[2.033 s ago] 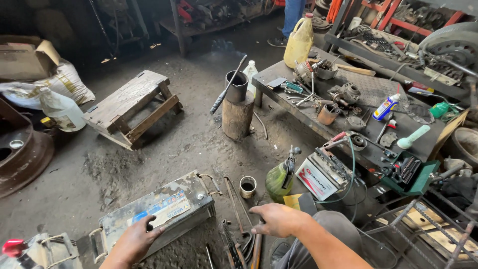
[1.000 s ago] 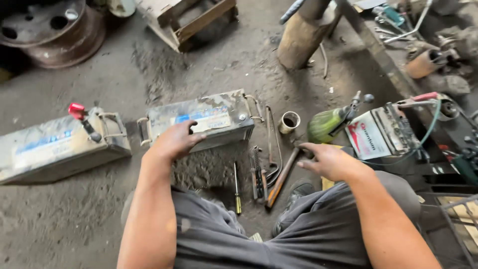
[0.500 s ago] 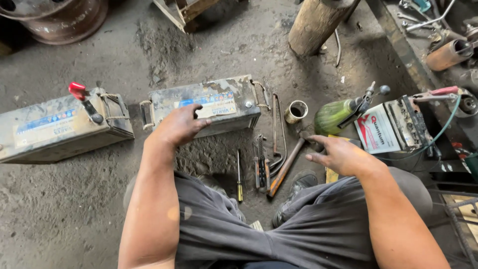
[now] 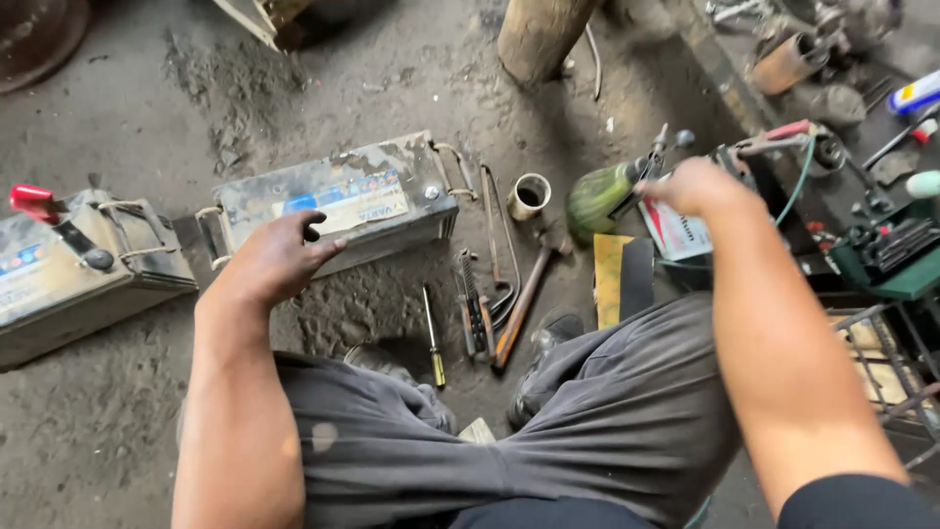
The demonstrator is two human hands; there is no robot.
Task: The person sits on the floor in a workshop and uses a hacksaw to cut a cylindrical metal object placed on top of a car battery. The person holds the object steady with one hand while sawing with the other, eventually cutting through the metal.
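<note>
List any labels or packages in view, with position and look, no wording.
Label on the middle battery, by the left hand: long strip, blue and pale.
Label on the left battery: faded blue.
Label under the right hand: white and red.
Tube, top right: blue, yellow, white.

Your grey trousers [image 4: 548, 431] at six o'clock — dusty grey battery [image 4: 338, 201], blue-and-white label; green bottle [image 4: 599, 196] at one.
</note>
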